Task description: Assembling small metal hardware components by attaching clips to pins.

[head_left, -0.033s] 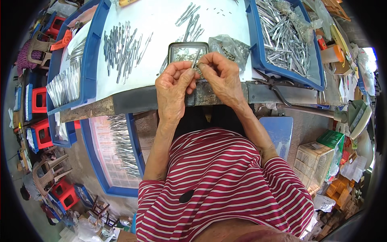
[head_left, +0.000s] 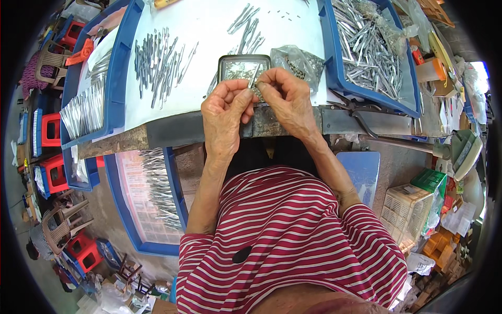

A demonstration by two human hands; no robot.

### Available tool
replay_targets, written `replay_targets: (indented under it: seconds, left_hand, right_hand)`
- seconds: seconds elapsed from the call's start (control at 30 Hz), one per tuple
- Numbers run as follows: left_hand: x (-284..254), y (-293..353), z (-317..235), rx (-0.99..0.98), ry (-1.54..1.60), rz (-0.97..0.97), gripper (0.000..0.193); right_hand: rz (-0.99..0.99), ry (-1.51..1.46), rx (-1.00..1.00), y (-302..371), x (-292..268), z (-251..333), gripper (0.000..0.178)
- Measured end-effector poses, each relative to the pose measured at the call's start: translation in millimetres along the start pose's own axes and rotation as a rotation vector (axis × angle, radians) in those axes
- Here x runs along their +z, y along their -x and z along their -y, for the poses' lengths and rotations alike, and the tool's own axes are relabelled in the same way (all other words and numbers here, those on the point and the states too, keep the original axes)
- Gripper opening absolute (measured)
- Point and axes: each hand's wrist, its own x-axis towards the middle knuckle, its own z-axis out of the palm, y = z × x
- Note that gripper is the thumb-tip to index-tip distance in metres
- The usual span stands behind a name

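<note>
Above the table's near edge, my left hand (head_left: 224, 115) pinches a slim silver metal piece (head_left: 254, 76) between thumb and fingers, and its tip points up and away. Close against it, my right hand (head_left: 288, 99) has thumb and forefinger pressed together by the piece's lower part; whatever they hold is too small or hidden to make out. Just beyond the fingers sits a shallow dark-rimmed tray (head_left: 243, 56) of tiny metal parts, partly covered by my hands. A clear plastic bag (head_left: 312, 67) with small parts lies right of the tray. Similar slim pieces (head_left: 159, 65) lie loosely in rows on the white sheet.
Blue bins of metal pieces flank the work surface: the left bin (head_left: 116, 78) and the right bin (head_left: 329, 47). Dark-handled pliers (head_left: 354, 107) lie at the front right edge. Below the table, left of my legs, is another blue bin (head_left: 180, 188).
</note>
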Motion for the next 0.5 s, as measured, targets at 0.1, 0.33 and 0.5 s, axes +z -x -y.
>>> replay_targets:
  seconds: [0.1, 0.33, 0.5]
  left_hand:
    - [-1.3, 0.1, -0.1, -0.017, 0.006, -0.009, 0.015]
    - [3.2, 3.1, -0.5, 0.035, -0.048, -0.037, 0.012]
    - [5.3, 6.6, 1.9, 0.028, -0.068, -0.041, 0.011]
  right_hand:
    - [-0.006, -0.016, 0.008, 0.4, 1.1, 3.3, 0.007]
    - [-0.005, 0.006, -0.033, 0.1, 1.5, 0.3, 0.007]
    - [0.000, -0.084, 0.029, -0.3, 0.0, -7.2, 0.008]
